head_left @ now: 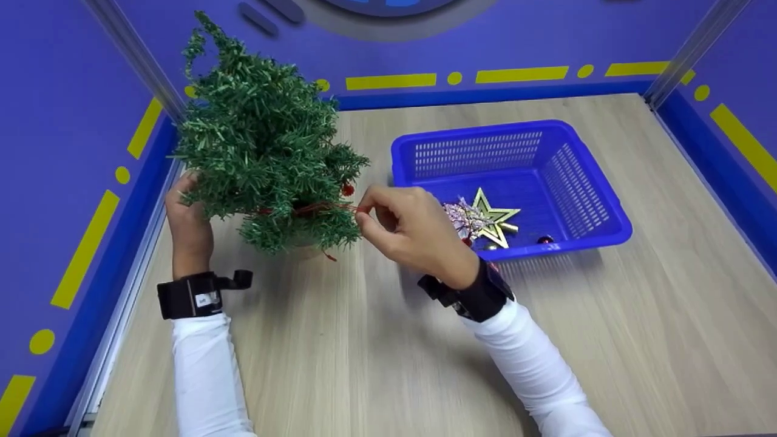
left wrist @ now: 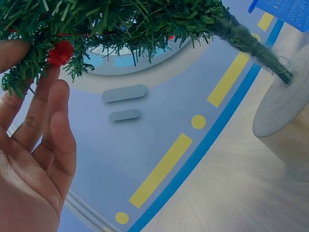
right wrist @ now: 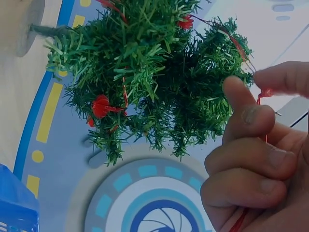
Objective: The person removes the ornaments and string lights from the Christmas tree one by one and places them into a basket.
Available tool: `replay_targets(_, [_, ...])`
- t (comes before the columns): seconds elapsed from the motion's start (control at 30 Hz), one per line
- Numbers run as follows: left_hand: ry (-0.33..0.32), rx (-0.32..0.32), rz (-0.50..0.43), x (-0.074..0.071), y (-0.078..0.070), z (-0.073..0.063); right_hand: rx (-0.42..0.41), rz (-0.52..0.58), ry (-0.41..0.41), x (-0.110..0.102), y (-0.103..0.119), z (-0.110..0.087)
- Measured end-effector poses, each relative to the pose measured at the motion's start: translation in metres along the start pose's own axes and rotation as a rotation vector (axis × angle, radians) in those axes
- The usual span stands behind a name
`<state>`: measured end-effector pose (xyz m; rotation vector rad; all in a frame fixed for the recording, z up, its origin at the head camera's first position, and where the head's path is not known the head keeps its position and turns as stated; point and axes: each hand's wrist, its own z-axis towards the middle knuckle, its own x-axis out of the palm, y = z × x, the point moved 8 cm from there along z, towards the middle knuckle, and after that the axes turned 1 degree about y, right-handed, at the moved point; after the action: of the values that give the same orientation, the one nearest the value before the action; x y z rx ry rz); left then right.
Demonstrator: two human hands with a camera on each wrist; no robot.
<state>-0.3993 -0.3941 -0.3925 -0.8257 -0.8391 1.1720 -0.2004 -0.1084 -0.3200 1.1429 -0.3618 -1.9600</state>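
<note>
One green tree (head_left: 267, 115) stands on the table (head_left: 303, 364), left of the blue basket (head_left: 479, 130). The right hand (head_left: 419, 227) pinches a red string (head_left: 340, 207), partly lost in the leaves (head_left: 261, 167). Leaves cover some left hand (head_left: 189, 224) fingertips, so I can't tell if they squeeze anything.

- Watching from far, I take this place for a small recording booth, perhaps inside a lab.
- Smooth violet-blue panels (head_left: 516, 42) with printed yellow dashes (head_left: 396, 81) and round yellow dots (head_left: 454, 77) stand on three sides.
- Straight silver metal profiles (head_left: 138, 54) run along the corners.
- A flat, pale wood-grain tabletop (head_left: 668, 340) lies between.
- Black wrist straps (head_left: 182, 298) carry small cameras (head_left: 241, 279).
</note>
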Motion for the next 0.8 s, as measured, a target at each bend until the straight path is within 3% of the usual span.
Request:
replay_targets(0.1, [-0.001,0.001,0.003,0.0,-0.001,0.0,-0.011,0.009,0.004,0.001,0.001,0.001])
replay_targets(0.2, [-0.001,0.008,-0.025,0.0,-0.001,0.0,-0.053,0.007,0.066,0.005,0.005,0.0])
replay_targets(0.33, [0.007,0.023,-0.072,0.001,-0.001,0.0,-0.153,-0.008,0.189,0.015,0.016,-0.003])
replay_targets(0.43, [0.018,0.037,-0.063,0.002,-0.002,-0.001,-0.238,0.003,0.236,0.018,0.028,-0.007])
replay_targets(0.6, [0.018,0.028,-0.062,0.003,-0.002,0.0,-0.325,0.015,0.194,0.011,0.044,-0.012])
replay_targets(0.8, [0.024,0.048,-0.03,0.002,-0.002,0.001,-0.339,0.043,0.079,0.002,0.048,-0.011])
